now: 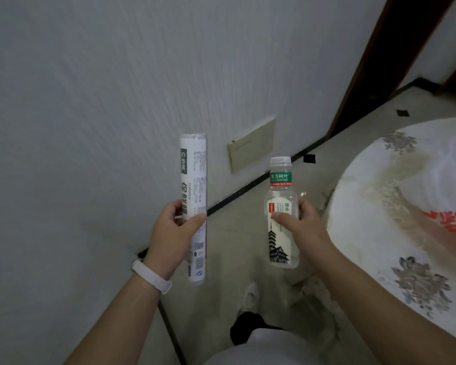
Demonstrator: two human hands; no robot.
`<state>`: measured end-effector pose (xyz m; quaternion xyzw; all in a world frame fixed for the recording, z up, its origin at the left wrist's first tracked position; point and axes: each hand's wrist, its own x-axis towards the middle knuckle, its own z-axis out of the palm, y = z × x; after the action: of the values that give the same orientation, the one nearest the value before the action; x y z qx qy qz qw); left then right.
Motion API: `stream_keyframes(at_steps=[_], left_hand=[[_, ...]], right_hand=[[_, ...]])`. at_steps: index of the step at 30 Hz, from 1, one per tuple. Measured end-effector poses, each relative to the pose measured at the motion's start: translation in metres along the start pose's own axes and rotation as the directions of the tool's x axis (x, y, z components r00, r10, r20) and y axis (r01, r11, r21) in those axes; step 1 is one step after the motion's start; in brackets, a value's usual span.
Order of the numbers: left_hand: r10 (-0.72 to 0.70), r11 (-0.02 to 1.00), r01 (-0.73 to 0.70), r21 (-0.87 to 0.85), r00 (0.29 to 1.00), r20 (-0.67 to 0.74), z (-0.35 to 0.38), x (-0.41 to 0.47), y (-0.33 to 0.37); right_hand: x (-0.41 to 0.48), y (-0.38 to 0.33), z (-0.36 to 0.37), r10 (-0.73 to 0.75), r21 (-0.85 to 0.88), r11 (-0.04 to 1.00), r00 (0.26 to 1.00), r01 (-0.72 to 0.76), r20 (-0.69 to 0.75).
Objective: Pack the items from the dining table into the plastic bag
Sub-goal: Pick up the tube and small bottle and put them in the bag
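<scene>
Pale tiled floor [250, 227] lay open between us and the wall [90, 101]. Our left hand [169, 233] clasped an upright cling-film roll [194, 206]; our right hand [303, 222] clasped an upright bottle [282, 206], beside the table's rim [334, 206].

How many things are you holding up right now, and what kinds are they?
Cling film roll, upright in the left hand: 1
Tea bottle, upright in the right hand: 1
Total held: 2
</scene>
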<state>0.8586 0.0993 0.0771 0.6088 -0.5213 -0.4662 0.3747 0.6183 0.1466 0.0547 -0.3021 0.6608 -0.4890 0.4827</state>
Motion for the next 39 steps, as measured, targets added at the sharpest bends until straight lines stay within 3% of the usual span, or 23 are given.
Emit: stream_keyframes(at_steps=[10,17,22,28,33,39], left_hand=[[0.112,0.988,-0.124,0.089,0.985,0.128,0.042,0.161,0.080],[0.120,0.992,-0.127,0.009,0.956,0.268,0.099,0.246,0.104],[0.131,0.990,-0.136,-0.023,0.879,0.458,0.160,0.317,0.123],[0.158,0.986,-0.144,-0.077,0.722,0.674,0.238,0.397,0.156],[0.158,0.986,-0.126,-0.108,0.510,0.845,0.312,0.445,0.187],[0.142,0.982,-0.158,-0.106,0.242,0.960,0.393,0.429,0.207]], right_hand=[[0.146,-0.082,0.003,-0.005,0.114,0.993,0.998,0.013,-0.069],[0.193,-0.101,-0.032,0.035,0.097,0.995,0.966,-0.011,-0.255],[0.236,-0.097,-0.053,0.136,0.151,0.986,0.892,-0.077,-0.432],[0.277,-0.119,-0.068,0.178,0.177,0.981,0.744,-0.081,-0.644],[0.294,-0.147,-0.080,0.204,0.220,0.975,0.547,-0.037,-0.812],[0.266,-0.141,-0.097,0.301,0.308,0.951,0.300,-0.025,-0.905]])
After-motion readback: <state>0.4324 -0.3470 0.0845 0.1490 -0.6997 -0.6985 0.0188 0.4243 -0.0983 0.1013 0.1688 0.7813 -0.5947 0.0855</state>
